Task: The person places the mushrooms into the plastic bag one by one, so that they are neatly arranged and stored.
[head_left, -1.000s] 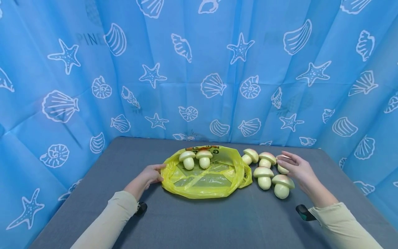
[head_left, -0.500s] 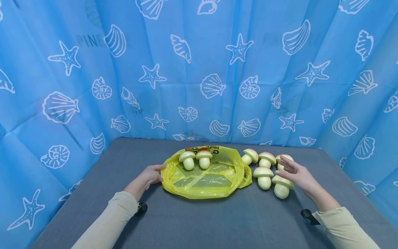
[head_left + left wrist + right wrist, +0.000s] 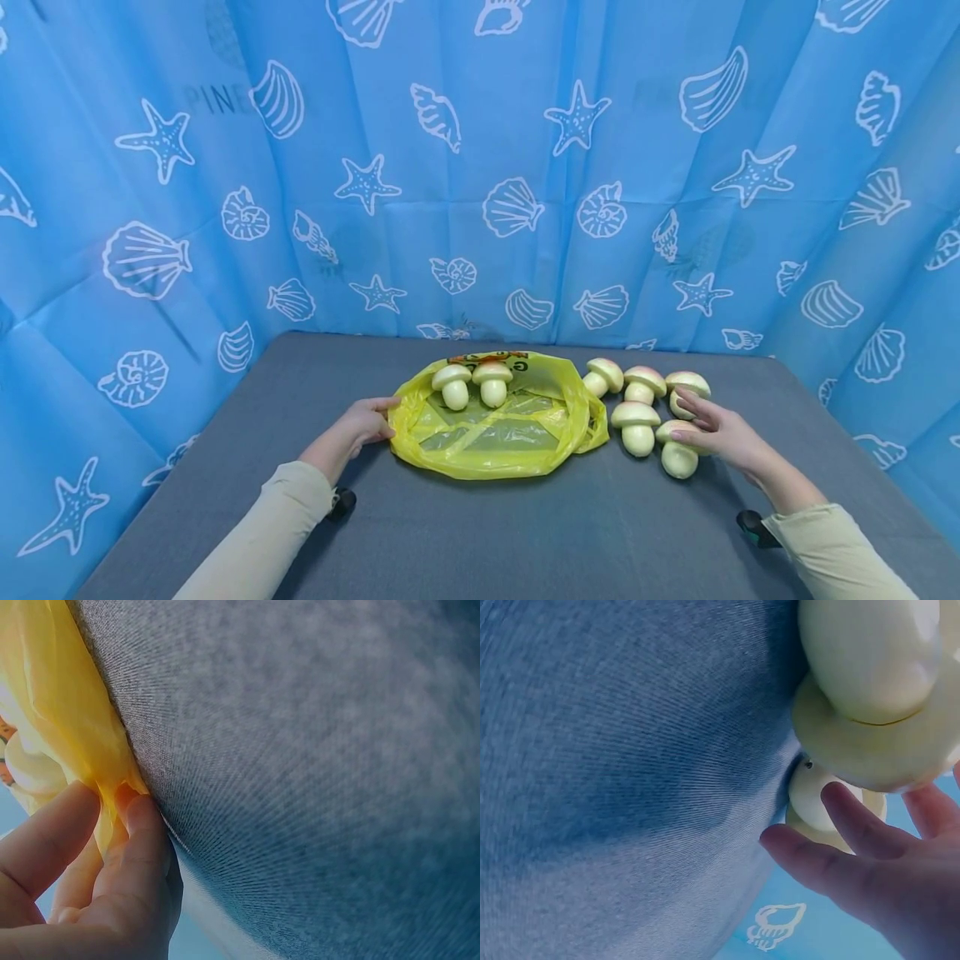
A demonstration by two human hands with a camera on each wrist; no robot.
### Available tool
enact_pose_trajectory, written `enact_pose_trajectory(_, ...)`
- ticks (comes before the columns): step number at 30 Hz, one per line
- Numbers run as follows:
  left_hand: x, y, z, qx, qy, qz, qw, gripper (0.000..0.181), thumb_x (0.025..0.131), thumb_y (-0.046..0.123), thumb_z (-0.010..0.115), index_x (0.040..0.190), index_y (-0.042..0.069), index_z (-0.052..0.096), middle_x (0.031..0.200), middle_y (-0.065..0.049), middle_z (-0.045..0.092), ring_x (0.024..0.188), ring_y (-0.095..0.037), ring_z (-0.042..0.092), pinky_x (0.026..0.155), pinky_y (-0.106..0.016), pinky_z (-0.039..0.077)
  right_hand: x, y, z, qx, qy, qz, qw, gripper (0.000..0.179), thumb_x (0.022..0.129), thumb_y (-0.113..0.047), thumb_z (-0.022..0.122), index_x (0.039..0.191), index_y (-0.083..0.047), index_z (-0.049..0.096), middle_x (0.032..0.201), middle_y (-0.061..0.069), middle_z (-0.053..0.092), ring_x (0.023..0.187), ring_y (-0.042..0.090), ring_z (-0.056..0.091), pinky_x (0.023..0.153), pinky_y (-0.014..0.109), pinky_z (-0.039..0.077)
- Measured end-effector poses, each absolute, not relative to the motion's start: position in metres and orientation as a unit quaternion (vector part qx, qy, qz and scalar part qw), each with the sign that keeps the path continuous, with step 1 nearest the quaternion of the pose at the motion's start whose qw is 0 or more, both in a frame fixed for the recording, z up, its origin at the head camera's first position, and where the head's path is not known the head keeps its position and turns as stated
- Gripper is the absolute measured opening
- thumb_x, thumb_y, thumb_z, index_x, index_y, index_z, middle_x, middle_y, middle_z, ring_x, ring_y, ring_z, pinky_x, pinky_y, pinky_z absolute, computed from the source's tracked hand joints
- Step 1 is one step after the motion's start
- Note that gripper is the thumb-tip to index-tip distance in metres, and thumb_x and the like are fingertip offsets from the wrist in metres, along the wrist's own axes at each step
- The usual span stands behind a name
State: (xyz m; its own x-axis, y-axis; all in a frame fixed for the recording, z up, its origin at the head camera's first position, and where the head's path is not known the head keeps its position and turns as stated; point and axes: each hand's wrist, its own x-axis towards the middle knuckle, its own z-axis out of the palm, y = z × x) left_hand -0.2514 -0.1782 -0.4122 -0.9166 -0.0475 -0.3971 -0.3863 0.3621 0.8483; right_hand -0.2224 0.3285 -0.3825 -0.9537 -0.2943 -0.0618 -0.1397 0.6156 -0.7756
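Note:
A yellow plastic bag point(image 3: 487, 463) lies with its mouth spread wide on the table. My left hand point(image 3: 360, 429) pinches its left edge between thumb and fingers, and the gathered plastic shows in the left wrist view. Inside the bag are two toy mushrooms point(image 3: 453, 392) with pale stems and cream caps. My right hand point(image 3: 723, 435) reaches over the near right mushroom point(image 3: 679, 461), thumb across its cap and fingers extended beyond it. The right wrist view has those fingers point(image 3: 862, 825) loosely spread beside the mushroom's cap point(image 3: 832, 742). Behind it stands the far right mushroom point(image 3: 688, 382).
Left of my right hand are more mushrooms: a front one point(image 3: 636, 429), a back one point(image 3: 644, 383) and a tilted one point(image 3: 602, 377) near the bag's twisted right end. A blue shell-print curtain point(image 3: 480, 167) hangs behind the grey table point(image 3: 465, 542).
My right hand has drawn back from the far right mushroom and lowered toward the near right one, uncovering the far cap. The left hand and the bag stay in place.

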Motion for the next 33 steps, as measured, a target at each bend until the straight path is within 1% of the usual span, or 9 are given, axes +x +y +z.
enact_pose_trajectory(4,-0.2514,-0.1781,-0.4123,-0.136,0.810,0.549,0.153,0.064,0.086,-0.018,0.054,0.146,0.002,0.042,0.148,-0.026,0.036,0.132,-0.037,0.039,0.097,-0.042,0.045,-0.2232,0.3311,-0.3844,-0.125,0.899,-0.408,0.095,0.076,0.097,-0.019,0.059,0.151,0.008,0.013,0.147,0.041,0.022,0.124,0.064,0.029,0.092,0.067,0.038)
enact_pose_trajectory(10,-0.2521,-0.1778,-0.4129,-0.145,0.811,0.546,0.152,0.063,0.087,-0.017,0.054,0.146,0.004,0.043,0.148,-0.025,0.037,0.131,-0.035,0.041,0.097,-0.042,0.045,-0.2247,0.3328,-0.3854,-0.114,0.904,-0.398,0.112,0.078,0.096,-0.023,0.062,0.150,0.009,0.015,0.146,0.041,0.025,0.126,0.063,0.027,0.094,0.067,0.037)
enact_pose_trajectory(16,-0.2529,-0.1777,-0.4127,-0.143,0.815,0.540,0.153,0.064,0.087,-0.017,0.055,0.146,0.004,0.043,0.147,-0.025,0.039,0.130,-0.035,0.042,0.096,-0.041,0.047,-0.2250,0.3325,-0.3869,-0.111,0.905,-0.395,0.112,0.079,0.095,-0.023,0.064,0.149,0.011,0.018,0.146,0.039,0.027,0.127,0.063,0.027,0.095,0.066,0.036)
enact_pose_trajectory(24,-0.2534,-0.1783,-0.4116,-0.145,0.811,0.544,0.156,0.064,0.086,-0.017,0.055,0.146,0.004,0.043,0.147,-0.025,0.039,0.126,-0.033,0.045,0.091,-0.039,0.049,-0.2254,0.3334,-0.3890,-0.112,0.910,-0.384,0.110,0.079,0.093,-0.024,0.066,0.148,0.012,0.023,0.147,0.038,0.026,0.128,0.061,0.028,0.095,0.064,0.037)
enact_pose_trajectory(33,-0.2531,-0.1789,-0.4120,-0.135,0.811,0.547,0.158,0.064,0.087,-0.016,0.055,0.146,0.003,0.042,0.147,-0.025,0.039,0.130,-0.035,0.042,0.093,-0.040,0.048,-0.2259,0.3327,-0.3886,-0.095,0.915,-0.372,0.119,0.081,0.092,-0.027,0.067,0.147,0.012,0.023,0.146,0.040,0.025,0.129,0.059,0.027,0.095,0.063,0.038)
